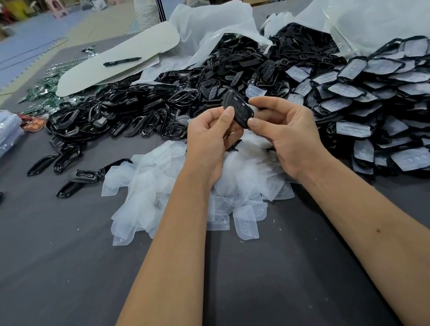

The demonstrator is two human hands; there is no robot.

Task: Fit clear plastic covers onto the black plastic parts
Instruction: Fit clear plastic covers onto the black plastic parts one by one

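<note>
Left of the hands lies a heap of black frames (120, 110). The left hand (208, 135) and right hand (286, 130) together pinch one black plastic part (238, 108) between thumbs and fingertips, above the pile of clear covers (159, 181). Right of them, covered parts (381, 97) lie stacked.

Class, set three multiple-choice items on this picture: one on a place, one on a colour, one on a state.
1. Where does the pen lie?
A. on the pale sheet
B. among the clear covers
C. in a hand

2. What colour is the part being held?
A. green
B. black
C. white

3. How is that part held?
A. left hand only
B. right hand only
C. both hands

Answers: 1 A, the pen rests on the sheet far left. 2 B, it is dark like the pile behind. 3 C, fingers of both hands pinch it.
</note>
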